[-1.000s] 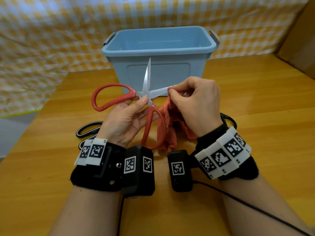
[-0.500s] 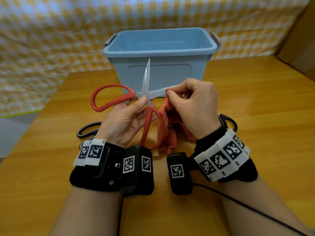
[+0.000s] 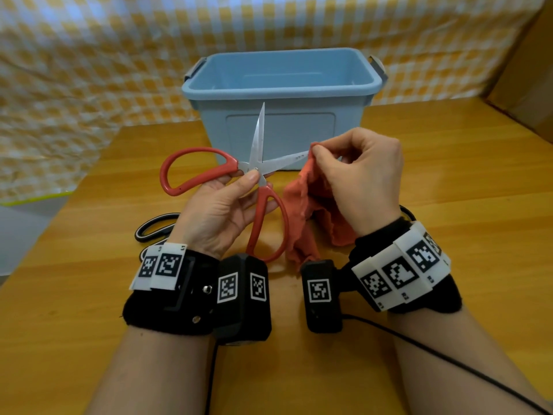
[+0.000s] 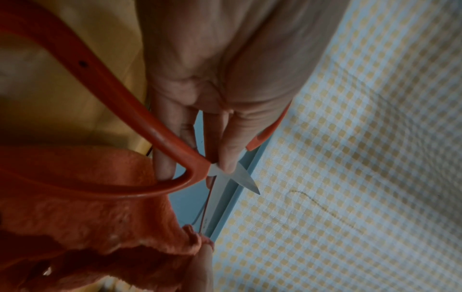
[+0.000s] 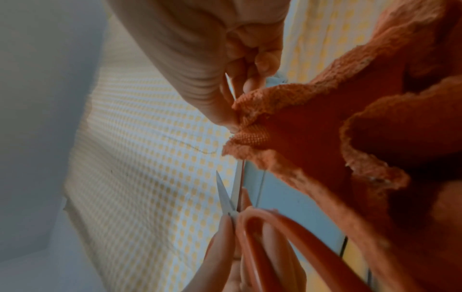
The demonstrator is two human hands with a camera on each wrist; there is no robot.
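Wiping red scissors (image 3: 256, 167): orange cloth (image 3: 311, 211) is sliding outward, nearing the blade tip.
Left hand (image 3: 221, 211) is gripping them at the pivot, above the table (image 3: 463, 190); right hand (image 3: 365, 181) is pinching the cloth.

Head cam fwd/down, wrist cams close-up, all share scissors (image 3: 258, 157)

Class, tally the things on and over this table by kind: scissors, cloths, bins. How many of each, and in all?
Scissors: 2, red-handled scissors in the left hand, black-handled scissors on the table.
Cloths: 1, orange cloth pinched by the right hand.
Bins: 1, blue plastic bin.
Total: 4.
The black loop behind the right wrist is too hidden to count.
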